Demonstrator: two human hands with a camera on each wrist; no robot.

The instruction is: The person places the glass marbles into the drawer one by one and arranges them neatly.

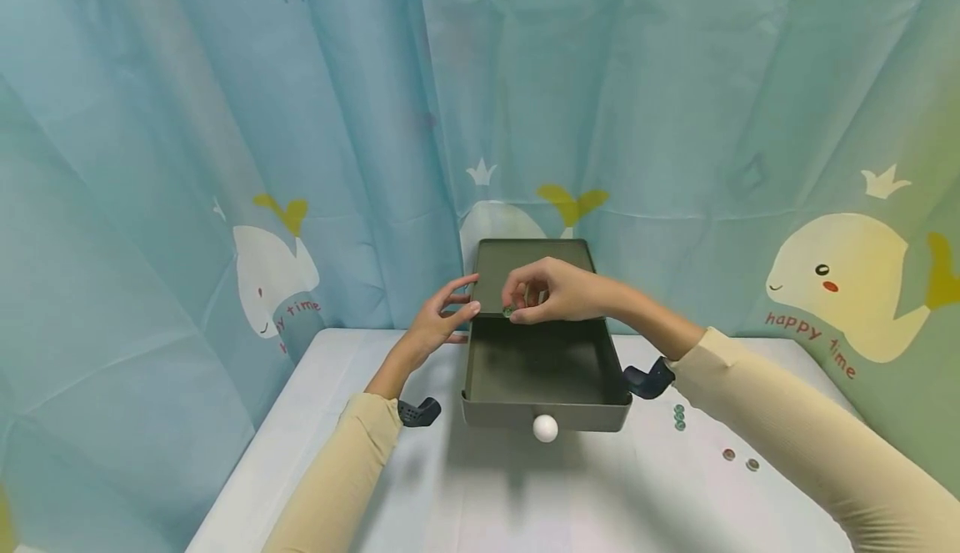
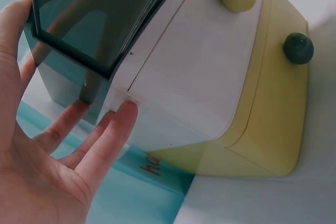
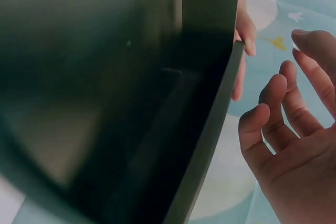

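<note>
A small drawer cabinet (image 1: 532, 273) with a grey-green top stands on the table, its top drawer (image 1: 545, 415) pulled out and showing a round white knob (image 1: 545, 429). My left hand (image 1: 435, 324) rests against the cabinet's left side, fingers spread. In the left wrist view, its fingertips touch beside a white drawer (image 2: 194, 61). Over the back of the open drawer, my right hand (image 1: 558, 292) pinches a small green round piece (image 1: 508, 312) between thumb and fingers. The right wrist view shows the right hand (image 3: 294, 140) with curled fingers beside the drawer wall (image 3: 210, 135); the piece is hidden there.
Several small green discs (image 1: 679, 417) lie in a short line on the white table (image 1: 525, 503), right of the drawer. Nearer the front lie a reddish disc (image 1: 728, 454) and a greyish disc (image 1: 753, 465). A patterned curtain (image 1: 525, 103) hangs close behind the cabinet.
</note>
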